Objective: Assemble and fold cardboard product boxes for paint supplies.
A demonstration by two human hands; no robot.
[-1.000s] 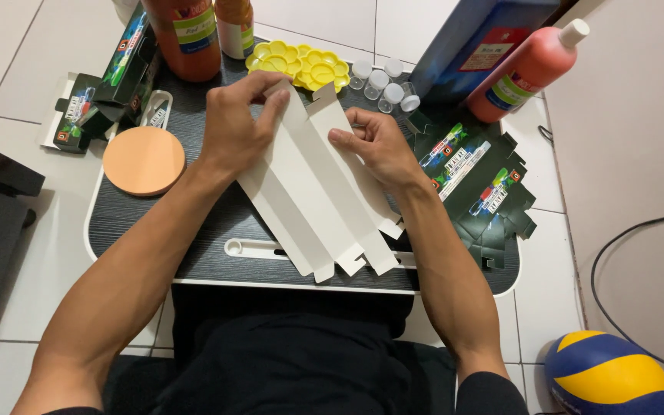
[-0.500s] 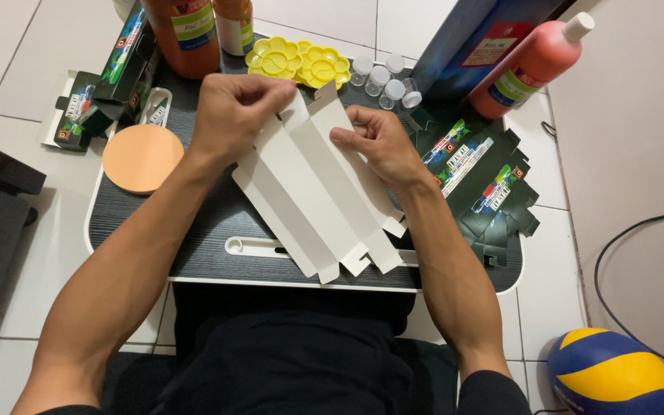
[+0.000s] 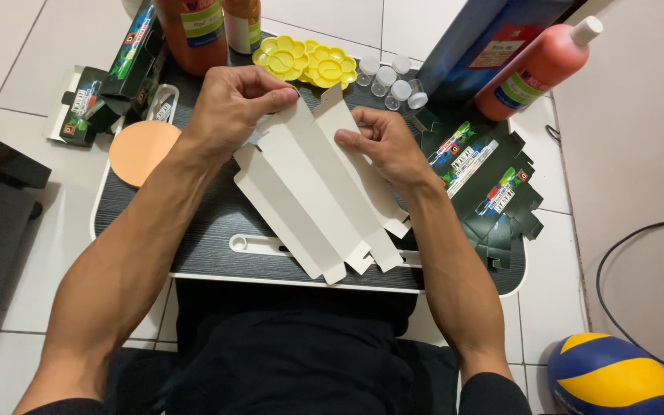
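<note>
Both hands on flat white carton blank [image 3: 317,196], lying diagonally on dark lap tray [image 3: 194,238]. Left hand [image 3: 232,104] pinches top edge, right hand [image 3: 386,146] grips upper right flap. Printed blanks [image 3: 486,184] stacked at right; 2 yellow palettes [image 3: 305,61] beyond.

Left hand [image 3: 232,107]: curling into a loose fist, knuckles facing up, fingertips pinching together at the far inner side.
Left wrist: bending slightly inward, toward the other hand.
Left forearm: stretching bare from the lower left corner up toward the middle, angling to the right.
Right hand [image 3: 386,142]: lying palm down, fingers folding under, thumb pointing toward the left hand.
Right forearm: running bare from the lower right up and inward, with a dark sleeve edge showing at the elbow.
Spacing: the two hands are sitting near each other, not touching.
</note>
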